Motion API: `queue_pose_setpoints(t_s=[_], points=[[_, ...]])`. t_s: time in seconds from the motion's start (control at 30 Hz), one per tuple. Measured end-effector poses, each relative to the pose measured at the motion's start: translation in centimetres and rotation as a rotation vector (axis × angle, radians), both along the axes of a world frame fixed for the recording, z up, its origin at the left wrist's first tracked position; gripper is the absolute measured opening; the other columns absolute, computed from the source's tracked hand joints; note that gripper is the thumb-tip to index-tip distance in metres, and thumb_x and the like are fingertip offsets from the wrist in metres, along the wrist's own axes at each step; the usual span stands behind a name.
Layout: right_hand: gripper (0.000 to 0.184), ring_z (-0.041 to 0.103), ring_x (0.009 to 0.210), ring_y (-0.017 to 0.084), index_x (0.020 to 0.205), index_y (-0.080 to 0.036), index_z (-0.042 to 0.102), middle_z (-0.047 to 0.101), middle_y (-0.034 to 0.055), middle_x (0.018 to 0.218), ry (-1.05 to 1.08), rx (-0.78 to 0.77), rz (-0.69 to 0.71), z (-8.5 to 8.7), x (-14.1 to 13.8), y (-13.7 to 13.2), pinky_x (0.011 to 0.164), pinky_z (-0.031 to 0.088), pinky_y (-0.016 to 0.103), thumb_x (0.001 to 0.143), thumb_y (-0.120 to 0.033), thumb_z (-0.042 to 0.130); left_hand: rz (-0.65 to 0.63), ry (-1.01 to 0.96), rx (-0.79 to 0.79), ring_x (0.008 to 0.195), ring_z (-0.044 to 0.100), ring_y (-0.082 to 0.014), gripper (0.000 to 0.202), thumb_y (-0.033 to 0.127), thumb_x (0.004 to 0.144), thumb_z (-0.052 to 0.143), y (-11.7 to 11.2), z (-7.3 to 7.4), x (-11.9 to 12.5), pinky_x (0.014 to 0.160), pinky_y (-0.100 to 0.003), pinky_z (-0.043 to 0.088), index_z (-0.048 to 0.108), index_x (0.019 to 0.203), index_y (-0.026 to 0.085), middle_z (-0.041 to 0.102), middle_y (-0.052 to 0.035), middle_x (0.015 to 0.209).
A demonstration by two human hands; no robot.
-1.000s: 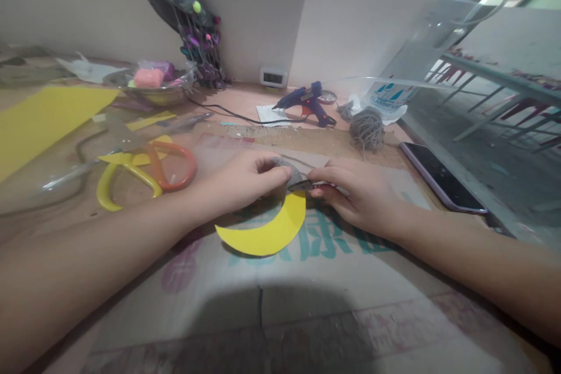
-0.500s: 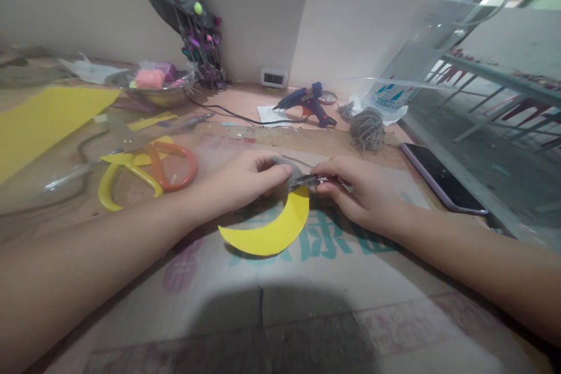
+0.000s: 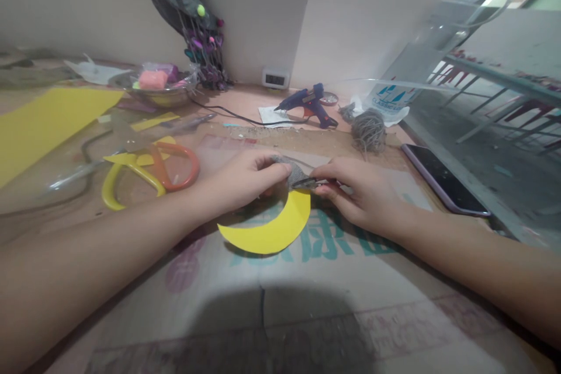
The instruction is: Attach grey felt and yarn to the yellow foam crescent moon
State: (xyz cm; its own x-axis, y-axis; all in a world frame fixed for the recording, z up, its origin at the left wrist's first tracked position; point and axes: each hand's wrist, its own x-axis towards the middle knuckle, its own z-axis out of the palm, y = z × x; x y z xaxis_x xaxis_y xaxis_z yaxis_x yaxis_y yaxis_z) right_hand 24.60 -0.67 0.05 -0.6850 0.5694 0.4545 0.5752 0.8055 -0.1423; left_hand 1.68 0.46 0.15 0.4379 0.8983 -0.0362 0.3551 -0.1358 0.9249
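Observation:
A yellow paper crescent (image 3: 272, 237) lies over the printed cardboard, its upper end covered in grey yarn (image 3: 296, 174). My left hand (image 3: 256, 176) is closed on that yarn-covered end, thumb on top and the other fingers mostly hidden. From the right, my right hand (image 3: 350, 187) pinches a slim dark tool that looks like tweezers (image 3: 307, 183). Its tips touch the wrapped yarn just above the bare yellow part. A strand of yarn runs behind the fingers towards the right hand.
Orange-and-yellow-handled scissors (image 3: 177, 166) lie left, by a yellow sheet (image 3: 48, 125). At the back are a bowl of wrapped clay (image 3: 160, 93), a blue glue gun (image 3: 309, 102) with cord, and a grey yarn ball (image 3: 368, 130). A phone (image 3: 442, 178) lies at the right edge.
The tweezers' tips have shifted slightly down and left against the yarn. My left hand and the crescent stay nearly in place; the view has moved a little.

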Motion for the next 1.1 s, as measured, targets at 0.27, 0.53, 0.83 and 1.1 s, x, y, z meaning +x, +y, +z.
queue_pose_setpoints(t_s=[0.27,0.53,0.83,1.1], points=[[0.020,0.055,0.069,0.015,0.097,-0.010,0.065,0.063,0.0066,0.076,-0.005,0.072,0.029,0.20,-0.33,-0.05,0.063,0.039,0.026,0.095,-0.024,0.051,-0.025,-0.022,-0.011,0.051,0.047,-0.0091,0.024,0.027,0.087,0.048,0.02,-0.08,0.02,0.048,-0.021,0.035,0.054,0.066,0.019,0.052,0.0033,0.057],[0.020,0.056,0.070,0.016,0.100,-0.012,0.065,0.065,0.0069,0.079,-0.034,0.100,0.007,0.00,-0.29,-0.03,0.062,0.039,0.027,0.094,-0.026,0.052,-0.031,-0.042,-0.022,0.050,0.046,-0.0085,0.024,0.028,0.087,0.048,0.24,-0.36,-0.06,0.046,-0.020,0.034,0.054,0.066,0.018,0.051,0.0037,0.056],[0.018,0.056,0.070,0.016,0.099,-0.013,0.064,0.065,0.0060,0.079,-0.014,0.050,0.001,0.02,-0.25,0.02,0.063,0.039,0.027,0.095,-0.026,0.052,-0.034,-0.053,-0.014,0.050,0.046,-0.0079,0.025,0.026,0.088,0.048,0.12,-0.20,-0.06,0.046,-0.019,0.034,0.054,0.065,0.018,0.051,0.0037,0.056],[0.018,0.057,0.070,0.016,0.099,-0.015,0.063,0.066,0.0057,0.080,-0.001,0.035,-0.002,0.08,-0.26,-0.05,0.064,0.040,0.027,0.095,-0.028,0.052,-0.081,0.006,0.089,0.052,0.046,-0.0092,0.033,0.036,0.089,0.048,0.22,0.06,0.12,0.049,-0.021,0.035,0.052,0.063,0.017,0.051,0.0031,0.055]])
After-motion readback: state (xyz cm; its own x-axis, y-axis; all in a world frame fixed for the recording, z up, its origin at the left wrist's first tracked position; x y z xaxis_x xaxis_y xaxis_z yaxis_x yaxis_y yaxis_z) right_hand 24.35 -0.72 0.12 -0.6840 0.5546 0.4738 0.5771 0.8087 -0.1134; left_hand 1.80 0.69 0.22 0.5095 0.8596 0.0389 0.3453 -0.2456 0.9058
